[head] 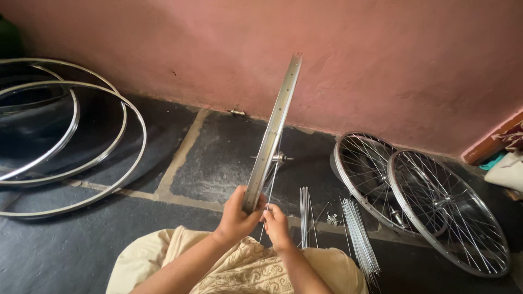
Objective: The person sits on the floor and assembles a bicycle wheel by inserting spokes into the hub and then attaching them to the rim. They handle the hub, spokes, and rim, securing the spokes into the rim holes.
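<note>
The left hand (235, 218) has its grip clamped on the lower edge of a steel wheel rim (273, 130), held upright edge-on at centre. The right hand (277, 226) pinches a thin spoke (271, 188) running up to the hub (279, 158). Loose spokes (359, 237) lie on the floor at four o'clock, finished wheels (436, 201) at three, bare rims (71, 136) at nine.

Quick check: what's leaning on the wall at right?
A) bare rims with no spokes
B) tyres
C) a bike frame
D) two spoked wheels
D: two finished spoked wheels lean against the pink wall at right; the bare rims lie on the floor at left.
</note>
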